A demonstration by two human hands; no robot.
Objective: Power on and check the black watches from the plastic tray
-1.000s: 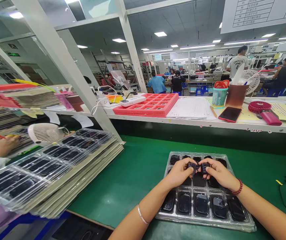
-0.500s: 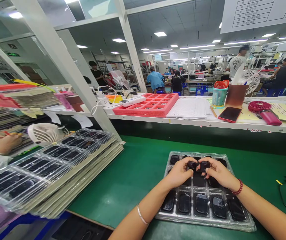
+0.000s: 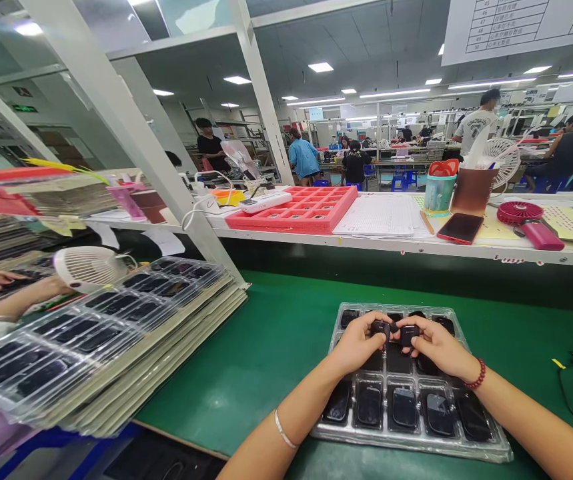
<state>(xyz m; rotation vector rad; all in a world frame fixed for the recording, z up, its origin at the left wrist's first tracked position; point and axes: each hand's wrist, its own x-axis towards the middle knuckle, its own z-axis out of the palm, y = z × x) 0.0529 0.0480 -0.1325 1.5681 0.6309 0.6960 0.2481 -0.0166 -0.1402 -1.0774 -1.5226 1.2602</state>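
1. Two black devices (image 3: 381,328) hang above the clear tray (image 3: 406,441) at right, pinched between closed fingers: one in the left hand (image 3: 359,345), one in the right hand (image 3: 439,348).
2. A loose pinch could drop either; bumping together might scratch them.
3. Both this tray and the left tray (image 3: 6,405) hold dark-screened pieces (image 3: 405,407).

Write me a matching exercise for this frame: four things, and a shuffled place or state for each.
1. Left hand
2. Dark red beaded bracelet
3. Magenta handheld fan
4. Clear plastic tray at right

A. on the white shelf
B. on the green tabletop
C. holding a black watch-like device
D. around the right wrist

Pairs: 1-C, 2-D, 3-A, 4-B
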